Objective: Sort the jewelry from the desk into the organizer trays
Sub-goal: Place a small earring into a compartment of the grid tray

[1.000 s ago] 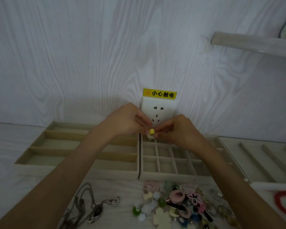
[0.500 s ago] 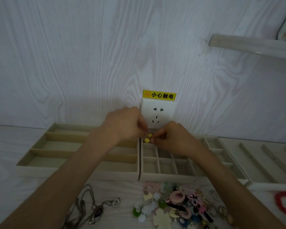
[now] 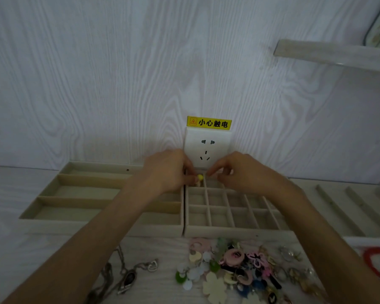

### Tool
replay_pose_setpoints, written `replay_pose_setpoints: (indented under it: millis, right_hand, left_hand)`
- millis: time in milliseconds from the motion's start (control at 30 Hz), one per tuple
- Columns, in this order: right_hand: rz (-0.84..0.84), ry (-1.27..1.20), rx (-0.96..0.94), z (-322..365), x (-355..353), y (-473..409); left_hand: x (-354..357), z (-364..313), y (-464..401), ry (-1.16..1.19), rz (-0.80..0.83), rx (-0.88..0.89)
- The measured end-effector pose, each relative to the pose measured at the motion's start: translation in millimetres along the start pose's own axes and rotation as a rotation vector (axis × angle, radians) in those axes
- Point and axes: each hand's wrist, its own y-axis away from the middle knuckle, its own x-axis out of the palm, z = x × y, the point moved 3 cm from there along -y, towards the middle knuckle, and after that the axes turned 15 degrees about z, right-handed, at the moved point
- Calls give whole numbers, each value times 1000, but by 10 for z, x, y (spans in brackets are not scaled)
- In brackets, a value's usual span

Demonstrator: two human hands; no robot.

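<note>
My left hand (image 3: 169, 170) pinches a small yellow earring (image 3: 199, 177) at its fingertips, over the back-left compartment of the grid organizer tray (image 3: 239, 232). A pale piece hangs just under the yellow bead. My right hand (image 3: 237, 170) hovers beside it over the tray's back row. Its fingers are loosely curled, with the tips a little to the right of the earring and apart from it. A pile of mixed jewelry (image 3: 239, 266) lies on the desk in front of the tray, and a silver necklace (image 3: 127, 277) lies to its left.
A tray with long compartments (image 3: 53, 195) stands left of the grid tray. A tray with slanted ridges (image 3: 338, 205) is at the right. A wall socket (image 3: 206, 148) with a yellow warning label sits right behind my hands. A red ring-shaped item (image 3: 377, 257) lies at the far right.
Both hands sank toward the grid tray's back-left compartment with the yellow earring. My right fingers, which pinched it before, have come off it; my left hand still holds it.
</note>
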Motion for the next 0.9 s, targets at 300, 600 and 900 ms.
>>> replay_pose_setpoints:
  millis: [300, 600, 900]
  right_hand:
    - [52, 51, 22, -16, -7, 16]
    - [121, 155, 27, -12, 119, -84]
    - [83, 4, -51, 9, 102, -79]
  left_hand:
    - [-128, -10, 65, 114, 74, 35]
    - [-57, -124, 133, 29, 268, 11]
    - [-49, -114, 112, 24, 234, -9]
